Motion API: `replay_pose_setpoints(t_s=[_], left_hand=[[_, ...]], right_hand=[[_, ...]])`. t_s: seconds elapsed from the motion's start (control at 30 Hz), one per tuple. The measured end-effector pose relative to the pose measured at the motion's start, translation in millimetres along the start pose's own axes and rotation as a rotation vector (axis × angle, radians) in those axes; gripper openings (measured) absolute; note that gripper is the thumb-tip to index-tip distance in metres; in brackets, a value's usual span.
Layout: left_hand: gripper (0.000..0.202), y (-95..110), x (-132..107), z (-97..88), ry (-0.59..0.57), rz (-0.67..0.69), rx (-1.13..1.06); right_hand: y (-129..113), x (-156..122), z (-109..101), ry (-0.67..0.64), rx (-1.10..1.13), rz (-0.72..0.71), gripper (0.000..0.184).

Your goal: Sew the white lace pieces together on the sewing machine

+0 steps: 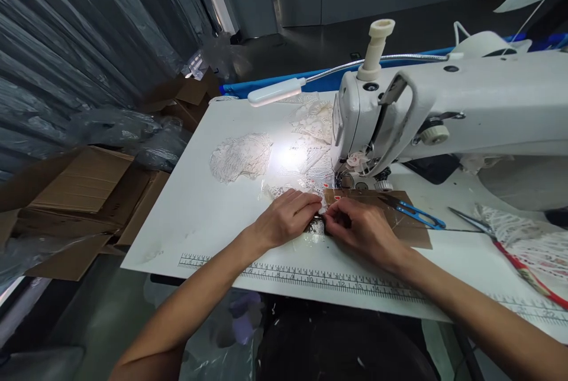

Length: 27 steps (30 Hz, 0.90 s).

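Note:
My left hand (290, 215) rests on the white sewing table just in front of the machine's needle area, its fingers bent and pressed together. Close beside it, my right hand (359, 224) is closed in a pinch, fingertips almost meeting those of the left. Between them lies a small dark and whitish shiny piece (316, 226), mostly covered by the fingers; its kind is unclear. Just beyond my fingertips, white lace (284, 189) lies by the presser foot of the sewing machine (355, 115). A brown card (415, 236) lies under my right hand.
Blue thread snips (417, 212) lie on the card. Red-handled scissors (510, 248) lie at right beside white lace trim (536, 239). A lace heap (242, 157) sits at left. A lamp (277, 92) lights the table. Cardboard boxes (84, 191) stand on the left.

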State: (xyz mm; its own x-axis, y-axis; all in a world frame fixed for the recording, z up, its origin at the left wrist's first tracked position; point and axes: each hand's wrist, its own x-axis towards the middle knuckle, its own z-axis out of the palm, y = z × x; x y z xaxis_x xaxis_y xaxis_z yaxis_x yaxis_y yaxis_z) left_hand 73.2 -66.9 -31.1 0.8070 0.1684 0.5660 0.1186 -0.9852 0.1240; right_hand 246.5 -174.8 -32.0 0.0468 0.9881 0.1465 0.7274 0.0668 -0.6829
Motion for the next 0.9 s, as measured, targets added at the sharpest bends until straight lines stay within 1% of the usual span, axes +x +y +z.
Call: replay_pose_setpoints(t_s=[0.13,0.2,0.33,0.37,0.43,0.53,0.57,0.6,0.63,0.73,0.8,0.9], left_hand=[[0.015,2,0,-0.5,0.033,0.015,0.024],[0.012,3,1,-0.5,0.061,0.001,0.018],[0.01,3,4,-1.3,0.132,-0.111,-0.005],[0.011,2,4,-1.3,0.126,-0.11,-0.019],[0.011,2,4,-0.6,0.074,-0.054,-0.065],[0.012,3,1,0.9,0.008,0.02,-0.127],[0.014,3,0,1.1,0.001,0.023,-0.137],[0.015,3,-1,0.9,-0.005,0.024,-0.145],[0.016,4,-2,0.4,-0.015,0.027,-0.152],[0.014,4,-4,-1.8,-0.043,0.03,-0.173],[0.011,4,-5,-3.2,-0.057,0.019,-0.167],[0.015,4,-6,-4.8,-0.101,0.022,-0.126]], right_hand=[[0,1,2,-0.021,0.023,-0.025,0.006],[-1,1,4,-0.036,0.012,-0.052,0.006],[-3,0,5,-0.105,-0.03,-0.127,0.007],[-3,0,2,-0.121,-0.023,-0.135,0.007],[-2,0,-6,-0.188,0.025,-0.154,0.003],[4,2,-25,-0.336,0.113,-0.176,0.018],[7,3,-31,-0.354,0.115,-0.163,0.019],[10,3,-35,-0.335,0.101,-0.137,0.018],[13,4,-37,-0.282,0.072,-0.103,0.017],[21,5,-34,-0.131,-0.012,-0.038,0.017],[23,5,-28,-0.081,-0.032,-0.044,0.016],[20,2,-18,-0.028,-0.041,-0.108,0.019]])
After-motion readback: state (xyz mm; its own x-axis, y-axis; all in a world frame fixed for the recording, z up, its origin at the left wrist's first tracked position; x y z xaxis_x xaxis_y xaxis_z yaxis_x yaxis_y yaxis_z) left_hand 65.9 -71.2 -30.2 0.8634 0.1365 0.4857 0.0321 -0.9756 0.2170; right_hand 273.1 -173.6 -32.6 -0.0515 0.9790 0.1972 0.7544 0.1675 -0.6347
